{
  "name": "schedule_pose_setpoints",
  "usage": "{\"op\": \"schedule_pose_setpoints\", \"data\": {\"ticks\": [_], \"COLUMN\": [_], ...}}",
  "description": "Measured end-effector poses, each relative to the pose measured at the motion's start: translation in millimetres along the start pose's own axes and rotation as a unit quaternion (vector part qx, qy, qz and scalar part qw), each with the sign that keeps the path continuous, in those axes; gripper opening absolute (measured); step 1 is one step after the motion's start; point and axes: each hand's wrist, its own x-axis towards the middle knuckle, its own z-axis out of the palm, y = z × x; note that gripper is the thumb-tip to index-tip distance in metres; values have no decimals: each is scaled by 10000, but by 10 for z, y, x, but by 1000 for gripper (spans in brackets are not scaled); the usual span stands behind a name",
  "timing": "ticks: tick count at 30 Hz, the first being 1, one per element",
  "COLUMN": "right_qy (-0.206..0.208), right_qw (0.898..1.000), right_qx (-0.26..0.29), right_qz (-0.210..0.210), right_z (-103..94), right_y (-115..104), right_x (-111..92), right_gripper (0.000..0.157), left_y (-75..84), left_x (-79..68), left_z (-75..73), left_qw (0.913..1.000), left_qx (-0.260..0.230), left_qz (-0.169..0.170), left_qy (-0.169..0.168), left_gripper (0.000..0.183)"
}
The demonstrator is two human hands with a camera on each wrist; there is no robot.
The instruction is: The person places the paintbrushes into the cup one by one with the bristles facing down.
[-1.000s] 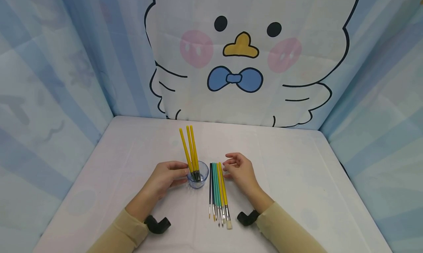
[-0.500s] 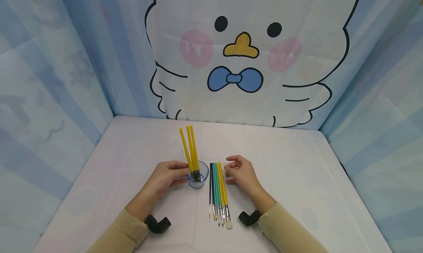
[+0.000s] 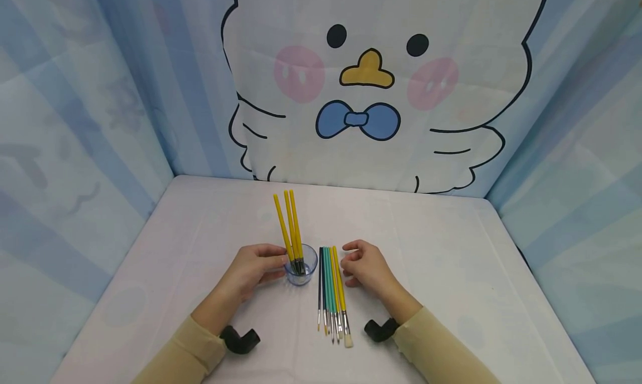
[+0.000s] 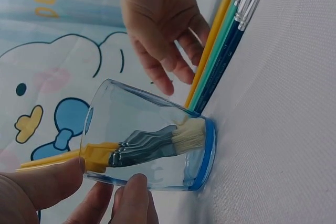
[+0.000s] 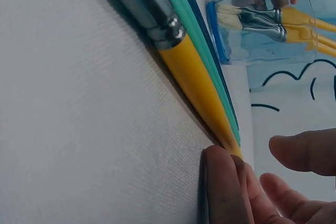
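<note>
A clear cup (image 3: 309,270) with a blue base stands left of the middle, holding three yellow-handled paintbrushes (image 3: 293,226), bristles down. My left hand (image 3: 258,266) holds the cup from its left side; in the left wrist view the thumb lies at the rim and the fingertips against the wall. Beside the cup lies a row of several paintbrushes, with dark blue (image 3: 320,283), green (image 3: 328,272) and yellow handles (image 3: 340,286), bristles toward me. Just right of their handle ends is my right hand (image 3: 367,264), fingers loosely bent, nothing between thumb and fingers.
A pale cloth covers the table (image 3: 441,272). Behind it hangs a curtain (image 3: 361,161) printed with a cartoon duck, and striped cloth walls (image 3: 75,150) rise at both sides. A black bent piece (image 3: 239,340) sits at each wrist.
My right hand has shifted slightly right and toward me, a little away from the handle ends. The left hand, cup and brushes stay in place.
</note>
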Motion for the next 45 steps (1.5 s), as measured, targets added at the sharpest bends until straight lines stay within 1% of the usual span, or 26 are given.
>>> {"op": "schedule_pose_setpoints", "data": {"ticks": [6, 16, 23, 32, 37, 45], "right_qy": [-122, -200, -221, -111, 0, 235], "right_qw": [9992, 9980, 9959, 9899, 9869, 9815], "right_qx": [-387, -551, -837, -1407, -1612, -1900], "right_qz": [66, 230, 271, 89, -50, -61], "right_z": [-3, 8, 23, 82, 106, 132], "right_y": [-24, -79, -93, -71, -71, -93], "right_x": [-30, -91, -114, -153, -162, -186], "right_gripper": [37, 38, 38, 35, 33, 32], "left_y": [1, 16, 12, -8, -10, -8], "left_x": [5, -29, -30, -17, -12, -21], "left_z": [6, 2, 6, 17, 20, 22], "left_qw": [10000, 9999, 9998, 9999, 9999, 9999], "left_qx": [19, 7, 15, 81, 69, 61], "left_qz": [23, 151, 165, 110, 96, 95], "left_qy": [-21, -62, -52, 6, 19, 24], "left_gripper": [29, 31, 30, 28, 29, 29]}}
